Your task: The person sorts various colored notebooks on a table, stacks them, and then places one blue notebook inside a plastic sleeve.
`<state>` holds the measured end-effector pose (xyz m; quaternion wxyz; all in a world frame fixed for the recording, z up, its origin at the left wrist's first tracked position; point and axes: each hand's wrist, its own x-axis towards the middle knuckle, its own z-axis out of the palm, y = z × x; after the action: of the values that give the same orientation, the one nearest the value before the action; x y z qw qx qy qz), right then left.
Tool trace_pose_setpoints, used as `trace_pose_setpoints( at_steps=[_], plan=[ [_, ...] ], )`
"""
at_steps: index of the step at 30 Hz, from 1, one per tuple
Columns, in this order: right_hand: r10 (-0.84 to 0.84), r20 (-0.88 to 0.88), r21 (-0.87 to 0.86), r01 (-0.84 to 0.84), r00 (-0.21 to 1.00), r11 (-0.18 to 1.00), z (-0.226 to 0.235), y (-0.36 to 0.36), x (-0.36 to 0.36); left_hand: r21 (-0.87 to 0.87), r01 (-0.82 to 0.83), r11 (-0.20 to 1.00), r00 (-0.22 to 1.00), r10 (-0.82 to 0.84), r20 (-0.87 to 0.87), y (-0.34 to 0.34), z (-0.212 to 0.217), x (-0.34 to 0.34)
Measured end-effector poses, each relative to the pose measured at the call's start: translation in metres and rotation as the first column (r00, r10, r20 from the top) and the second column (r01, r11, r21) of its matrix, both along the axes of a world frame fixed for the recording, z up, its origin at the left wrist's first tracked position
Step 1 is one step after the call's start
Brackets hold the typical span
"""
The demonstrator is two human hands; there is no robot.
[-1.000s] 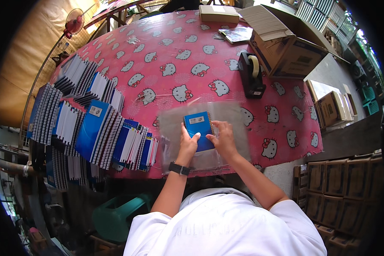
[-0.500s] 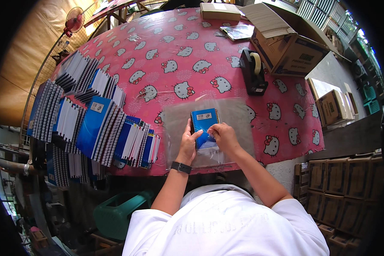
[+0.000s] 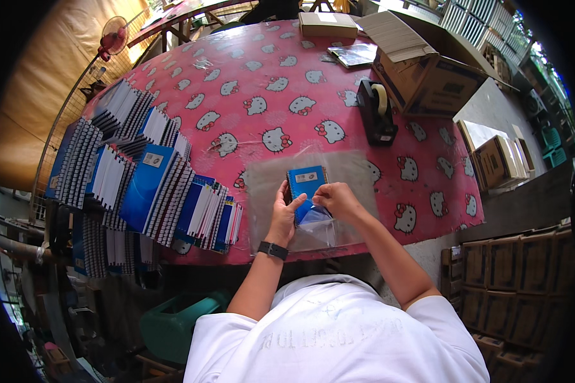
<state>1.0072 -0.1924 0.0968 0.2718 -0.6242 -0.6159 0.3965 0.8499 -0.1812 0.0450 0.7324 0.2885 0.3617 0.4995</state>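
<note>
A small blue spiral notebook [image 3: 305, 186], apparently the top of a short stack, lies near the table's front edge with a label on its cover. My left hand [image 3: 283, 214], with a dark band at the wrist, grips its left side, thumb on the cover. Around the notebook's lower end is a clear plastic bag [image 3: 318, 232]. My right hand [image 3: 338, 200] pinches the plastic's edge over the cover, fingertips closed. Underneath lies a flat spread of clear plastic sheets or bags [image 3: 265, 185].
Stacks of blue spiral notebooks [image 3: 147, 185] crowd the table's left side. A black tape dispenser [image 3: 378, 115] stands right of centre, before an open cardboard box [image 3: 421, 80]. A flat carton [image 3: 329, 25] sits at the far edge. A green stool [image 3: 179, 325] is below left.
My right hand has shifted slightly with the plastic, and the bag's edge now stands up more over the notebook's lower part. My left hand keeps its grip. The view has tilted a little.
</note>
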Motion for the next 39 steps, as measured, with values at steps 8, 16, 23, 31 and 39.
trace_pose_setpoints(
  at_steps=[8, 16, 23, 31, 39],
  plan=[
    [0.094, -0.054, -0.007, -0.095, 0.994, 0.995, -0.009, 0.006, 0.008, 0.074, 0.028, 0.997, 0.999, -0.025, -0.046, -0.001, -0.005, -0.001],
    [0.094, 0.078, -0.083, -0.087, 0.993, 0.993, 0.007, 0.006, -0.003, 0.135, -0.107, 0.985, 0.916, 0.150, -0.372, -0.015, -0.004, -0.008],
    [0.132, -0.028, -0.155, -0.135, 0.991, 0.979, 0.003, 0.011, 0.007, 0.535, 0.270, 0.801, 0.296, 0.459, -0.838, -0.042, 0.020, -0.007],
    [-0.050, -0.425, -0.098, 0.009, 0.904, 0.995, -0.009, -0.005, 0.035, 0.275, 0.088, 0.958, 0.731, 0.125, -0.670, -0.029, 0.002, -0.029],
    [-0.057, -0.391, -0.025, 0.051, 0.919, 0.998, -0.015, -0.028, 0.019, 0.465, 0.062, 0.883, 0.490, 0.379, -0.785, -0.032, 0.020, -0.002]
  ],
)
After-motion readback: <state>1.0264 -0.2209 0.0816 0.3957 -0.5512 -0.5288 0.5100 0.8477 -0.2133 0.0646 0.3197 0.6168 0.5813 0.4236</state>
